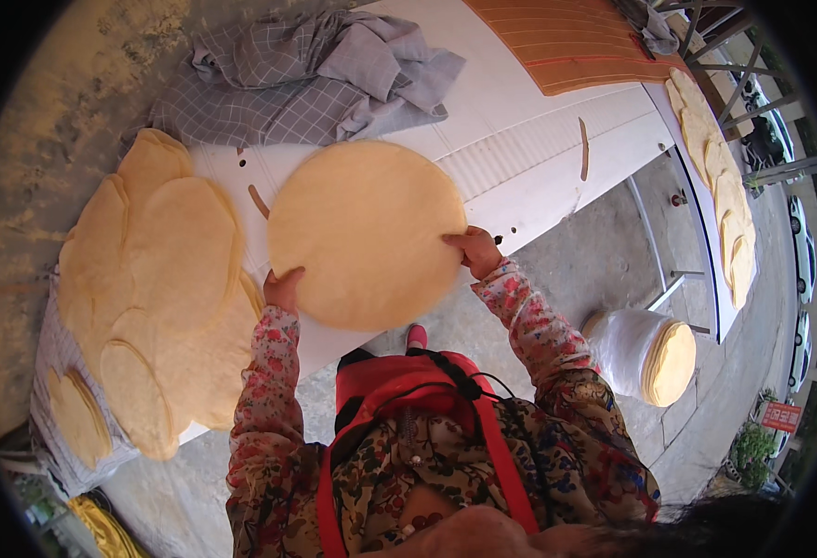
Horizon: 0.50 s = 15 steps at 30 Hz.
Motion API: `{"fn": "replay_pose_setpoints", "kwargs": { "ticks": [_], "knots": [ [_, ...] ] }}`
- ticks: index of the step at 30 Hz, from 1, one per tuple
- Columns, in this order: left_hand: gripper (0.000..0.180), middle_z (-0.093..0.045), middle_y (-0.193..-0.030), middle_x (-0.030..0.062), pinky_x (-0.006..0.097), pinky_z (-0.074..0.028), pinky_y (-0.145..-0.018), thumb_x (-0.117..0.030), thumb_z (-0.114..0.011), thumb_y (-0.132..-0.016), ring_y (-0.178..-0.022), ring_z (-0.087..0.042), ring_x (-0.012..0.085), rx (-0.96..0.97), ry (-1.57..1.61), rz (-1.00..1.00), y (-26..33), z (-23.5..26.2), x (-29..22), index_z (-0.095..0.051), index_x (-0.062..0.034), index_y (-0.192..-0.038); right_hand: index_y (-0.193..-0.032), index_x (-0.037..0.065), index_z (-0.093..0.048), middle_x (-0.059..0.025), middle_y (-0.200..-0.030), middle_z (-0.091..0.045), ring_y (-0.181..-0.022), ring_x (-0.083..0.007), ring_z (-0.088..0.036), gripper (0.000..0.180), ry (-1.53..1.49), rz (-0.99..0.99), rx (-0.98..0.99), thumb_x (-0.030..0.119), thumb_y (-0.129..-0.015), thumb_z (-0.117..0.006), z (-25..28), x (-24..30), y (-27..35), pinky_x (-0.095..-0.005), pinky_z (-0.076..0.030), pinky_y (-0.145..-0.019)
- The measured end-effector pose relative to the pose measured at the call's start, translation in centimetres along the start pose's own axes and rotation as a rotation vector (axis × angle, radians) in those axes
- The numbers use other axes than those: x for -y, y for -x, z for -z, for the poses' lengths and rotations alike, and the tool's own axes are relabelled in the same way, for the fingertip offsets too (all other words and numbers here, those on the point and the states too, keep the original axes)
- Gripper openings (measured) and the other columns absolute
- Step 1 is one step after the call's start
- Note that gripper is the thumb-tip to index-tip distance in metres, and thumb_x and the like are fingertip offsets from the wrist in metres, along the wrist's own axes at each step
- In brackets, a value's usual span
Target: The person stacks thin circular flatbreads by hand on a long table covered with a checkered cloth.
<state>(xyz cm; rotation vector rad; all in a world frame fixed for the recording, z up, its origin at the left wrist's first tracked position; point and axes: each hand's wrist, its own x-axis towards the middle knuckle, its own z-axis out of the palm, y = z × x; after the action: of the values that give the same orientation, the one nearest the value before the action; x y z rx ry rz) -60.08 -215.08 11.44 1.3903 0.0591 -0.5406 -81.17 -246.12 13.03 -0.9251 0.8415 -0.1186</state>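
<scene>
A large, thin, pale yellow round sheet [367, 232], like a flatbread or wrapper, spans the space between my hands. My left hand [283, 288] pinches its lower left edge, thumb on top. At its right edge, my right hand [476, 250] grips with the thumb over the surface and the fingers mostly hidden underneath. The sheet overlaps the near edge of the white tabletop [501, 130]. Whether it is one layer or several I cannot tell. To the left lie overlapping piles of similar round sheets [181, 251] on a checked cloth.
A crumpled grey checked cloth [306, 79] lies at the far side of the table, near an orange-brown slatted mat [576, 42]. More yellow rounds [720, 186] lie along another table at right. A plastic-wrapped stack [645, 353] stands below it. Parked cars [803, 251] show beyond.
</scene>
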Motion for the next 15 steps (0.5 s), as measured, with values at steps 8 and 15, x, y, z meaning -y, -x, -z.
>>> {"fn": "replay_pose_setpoints", "kwargs": {
  "ticks": [8,15],
  "knots": [
    [0.033,-0.062,-0.108,0.0134,0.033,-0.048,-0.081,-0.012,-0.064,-0.078,-0.092,-0.061,0.0233,-0.098,-0.553,-0.340,-0.5,-1.4,0.4,-0.061,0.0036,-0.107,-0.110,-0.007,-0.051,-0.0130,-0.097,-0.064,-0.081,-0.0192,-0.064,0.039,0.096,0.324,-0.192,0.010,-0.078,-0.068,-1.6,-0.9,-1.8,-0.0311,-0.053,-0.070],
    [0.038,-0.063,-0.106,0.0134,0.033,-0.051,-0.075,-0.017,-0.066,-0.079,-0.087,-0.063,0.0219,-0.230,-0.734,-0.197,-2.0,0.2,1.7,-0.059,0.0065,-0.108,-0.109,-0.005,-0.049,-0.0134,-0.097,-0.063,-0.080,-0.0191,-0.064,0.042,0.238,0.346,-0.317,0.013,-0.077,-0.070,-1.9,-1.9,-2.8,-0.0307,-0.053,-0.069]
  ]
}}
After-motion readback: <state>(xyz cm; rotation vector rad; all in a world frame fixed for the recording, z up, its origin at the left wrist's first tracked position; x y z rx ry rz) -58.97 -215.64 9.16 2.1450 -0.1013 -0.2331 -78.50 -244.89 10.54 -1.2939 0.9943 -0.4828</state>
